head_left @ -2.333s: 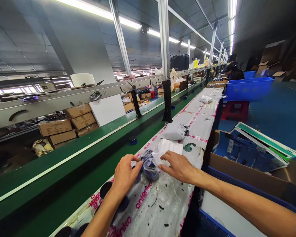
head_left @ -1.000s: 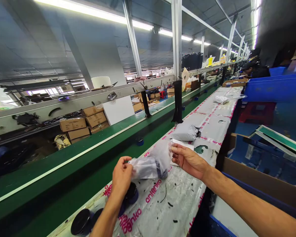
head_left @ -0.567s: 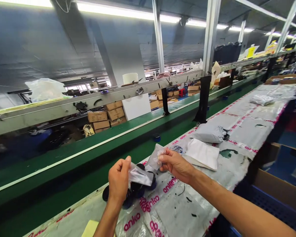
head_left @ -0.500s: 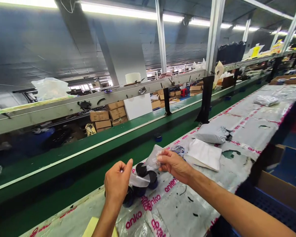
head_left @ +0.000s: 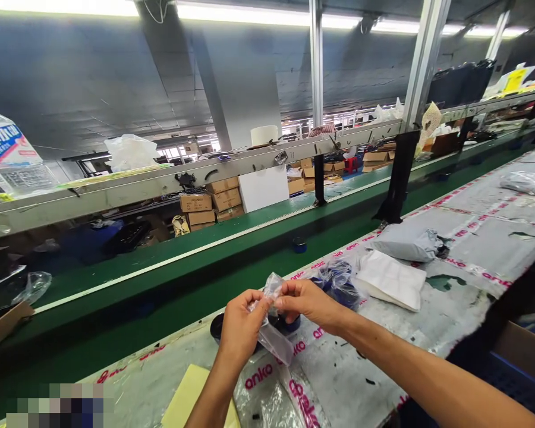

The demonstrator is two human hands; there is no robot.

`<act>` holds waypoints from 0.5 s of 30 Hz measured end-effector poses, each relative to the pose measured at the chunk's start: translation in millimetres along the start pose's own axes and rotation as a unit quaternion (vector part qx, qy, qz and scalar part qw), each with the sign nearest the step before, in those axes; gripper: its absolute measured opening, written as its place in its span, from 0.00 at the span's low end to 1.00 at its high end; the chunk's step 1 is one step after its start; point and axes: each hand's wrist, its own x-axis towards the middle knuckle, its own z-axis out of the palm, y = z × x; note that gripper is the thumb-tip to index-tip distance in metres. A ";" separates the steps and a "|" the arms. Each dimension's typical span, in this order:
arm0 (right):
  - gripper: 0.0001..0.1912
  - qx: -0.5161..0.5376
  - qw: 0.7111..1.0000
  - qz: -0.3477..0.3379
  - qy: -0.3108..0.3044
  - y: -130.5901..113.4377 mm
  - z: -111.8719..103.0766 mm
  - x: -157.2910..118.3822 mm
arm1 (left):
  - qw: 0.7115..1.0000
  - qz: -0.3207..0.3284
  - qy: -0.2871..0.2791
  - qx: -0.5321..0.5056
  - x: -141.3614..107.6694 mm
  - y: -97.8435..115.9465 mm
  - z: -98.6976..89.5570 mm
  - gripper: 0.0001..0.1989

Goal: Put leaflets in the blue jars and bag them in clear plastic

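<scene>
A clear plastic bag (head_left: 276,343) hangs between my two hands, its lower end drooping over the table. Fingers of my left hand (head_left: 245,321) pinch it on one side. My right hand (head_left: 310,303) pinches it at the top, close to the left fingertips. Beneath and behind the hands stand several dark round lidded pieces (head_left: 217,326), partly covered by the hands and bag. Just beyond my right hand lies a clear bag with dark blue pieces inside (head_left: 343,284).
A folded white cloth-like stack (head_left: 390,279) and a grey plastic packet (head_left: 405,242) lie farther right on the covered table (head_left: 330,368). Yellow paper (head_left: 189,395) is near the front. A green conveyor belt (head_left: 178,291) runs behind, carrying a small dark blue round piece (head_left: 299,244).
My left hand has moved right and now grips the clear bag beside my right hand. The view has turned left. More of the bag with blue pieces shows.
</scene>
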 end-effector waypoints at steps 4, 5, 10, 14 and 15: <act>0.18 -0.075 0.995 -0.006 0.058 1.1 0.3 7.0 | 0.998 0.021 0.021 0.063 -6.4 4.2 -2.6 0.15; 0.17 -0.101 0.991 -0.020 0.085 2.0 -0.1 10.0 | 0.995 0.024 0.035 0.085 -6.8 5.2 -2.5 0.15; 0.13 -0.199 0.955 -0.086 0.201 8.2 -11.4 19.7 | 0.976 0.023 0.121 0.182 2.5 0.2 2.2 0.12; 0.08 -0.315 0.908 -0.131 0.243 16.7 -26.8 18.5 | 0.968 0.030 0.123 0.215 12.0 -12.2 12.4 0.09; 0.06 -0.343 0.897 -0.135 0.244 19.3 -30.6 17.7 | 0.968 0.032 0.117 0.221 13.3 -15.1 15.2 0.09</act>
